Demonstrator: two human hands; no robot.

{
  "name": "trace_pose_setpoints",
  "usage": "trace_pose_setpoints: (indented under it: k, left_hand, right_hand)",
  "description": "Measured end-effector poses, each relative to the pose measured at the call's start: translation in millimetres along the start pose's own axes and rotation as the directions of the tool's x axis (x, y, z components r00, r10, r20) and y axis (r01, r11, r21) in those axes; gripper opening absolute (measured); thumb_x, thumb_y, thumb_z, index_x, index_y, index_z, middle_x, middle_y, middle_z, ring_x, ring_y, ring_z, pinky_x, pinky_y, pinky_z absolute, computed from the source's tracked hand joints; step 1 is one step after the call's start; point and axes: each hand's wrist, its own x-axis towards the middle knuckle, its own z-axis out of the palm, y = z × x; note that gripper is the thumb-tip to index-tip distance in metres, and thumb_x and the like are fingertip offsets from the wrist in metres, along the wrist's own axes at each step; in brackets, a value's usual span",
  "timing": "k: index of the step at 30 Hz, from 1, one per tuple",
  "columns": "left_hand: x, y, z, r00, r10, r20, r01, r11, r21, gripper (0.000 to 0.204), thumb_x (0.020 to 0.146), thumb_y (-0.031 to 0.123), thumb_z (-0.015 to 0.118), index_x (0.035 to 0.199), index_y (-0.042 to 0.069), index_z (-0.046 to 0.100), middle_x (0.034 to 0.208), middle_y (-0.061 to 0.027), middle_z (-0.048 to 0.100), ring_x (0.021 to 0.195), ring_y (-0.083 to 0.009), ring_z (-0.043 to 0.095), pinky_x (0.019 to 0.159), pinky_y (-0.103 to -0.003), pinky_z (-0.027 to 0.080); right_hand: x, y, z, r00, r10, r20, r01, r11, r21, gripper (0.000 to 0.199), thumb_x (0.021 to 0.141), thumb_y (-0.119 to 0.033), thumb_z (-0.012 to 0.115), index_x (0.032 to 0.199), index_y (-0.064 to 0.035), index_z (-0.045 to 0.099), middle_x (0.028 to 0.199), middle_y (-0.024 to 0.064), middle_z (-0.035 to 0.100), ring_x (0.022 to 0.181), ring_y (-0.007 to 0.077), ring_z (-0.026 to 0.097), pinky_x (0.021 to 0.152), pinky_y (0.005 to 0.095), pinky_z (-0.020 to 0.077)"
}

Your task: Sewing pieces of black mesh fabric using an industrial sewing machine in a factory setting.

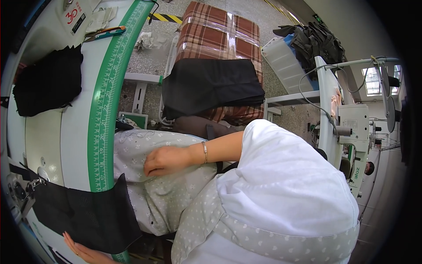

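A piece of black cloth (pixel 94 211) lies at the sewing machine's needle area (pixel 37 182) and drapes over the table edge, across the green ruler strip (pixel 103 110). Along the cloth's lower border rests my left hand (pixel 83 251), its fingers stretched out and touching the cloth; part of this hand is cut off by the picture's edge. My right hand (pixel 166 161), with a bracelet on its wrist, is over my patterned grey apron (pixel 176 189). Its fingers are curled in, and nothing shows in them. Folded black cloth pieces (pixel 215 86) lie stacked beyond it.
The stack rests on a taped plaid bundle (pixel 206 31). More black cloth (pixel 50 81) sits on the machine bed, near a small cutter (pixel 105 33). At the right stand a white bin (pixel 285 64) heaped with dark garments (pixel 318 46) and another sewing machine (pixel 354 127).
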Motion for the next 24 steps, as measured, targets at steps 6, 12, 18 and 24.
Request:
trace_pose_setpoints:
  k: [6,12,18,24]
  left_hand:
    - [-1,27,-3,0.997,-0.072,0.015,0.071,0.997,0.013,0.047,0.112,0.026,0.031,0.139,-0.002,0.057,0.148,-0.0169,0.054,0.143,-0.0319,0.043,0.119,-0.042,0.029]
    - [-7,48,-7,0.988,-0.154,0.019,0.154,0.988,-0.003,0.04,0.106,0.013,0.037,0.137,-0.001,0.058,0.147,-0.016,0.054,0.146,-0.0331,0.038,0.119,-0.044,0.028]
    - [-7,51,-9,0.969,-0.246,0.016,0.246,0.967,-0.068,0.039,0.104,0.013,0.04,0.135,-0.001,0.06,0.144,-0.0141,0.056,0.146,-0.0324,0.039,0.119,-0.044,0.029]
    - [-4,54,-9,0.972,-0.233,-0.002,0.232,0.968,-0.092,0.036,0.103,0.011,0.042,0.131,-0.001,0.062,0.142,-0.0137,0.058,0.145,-0.0326,0.04,0.119,-0.045,0.03]
  right_hand:
    - [66,-69,-78,0.892,-0.44,-0.105,0.399,0.874,-0.277,0.009,0.09,-0.011,0.071,0.098,-0.0076,0.068,0.092,0.0056,0.067,0.083,0.0259,0.066,0.071,0.0373,0.0525]
    - [163,-88,-142,0.849,-0.503,-0.163,0.323,0.737,-0.593,0.023,0.081,-0.004,0.075,0.103,-0.008,0.068,0.11,0.0062,0.067,0.101,0.0276,0.063,0.083,0.0382,0.0521]
    - [211,-63,-159,0.889,-0.448,-0.098,0.196,0.564,-0.802,0.023,0.08,-0.01,0.075,0.102,-0.0076,0.068,0.113,0.0042,0.063,0.106,0.0252,0.059,0.089,0.0353,0.0518]
    - [227,-65,-171,0.927,-0.361,-0.098,0.18,0.66,-0.73,0.01,0.081,-0.008,0.073,0.087,-0.0071,0.064,0.095,0.0061,0.061,0.095,0.0268,0.06,0.079,0.0373,0.0523]
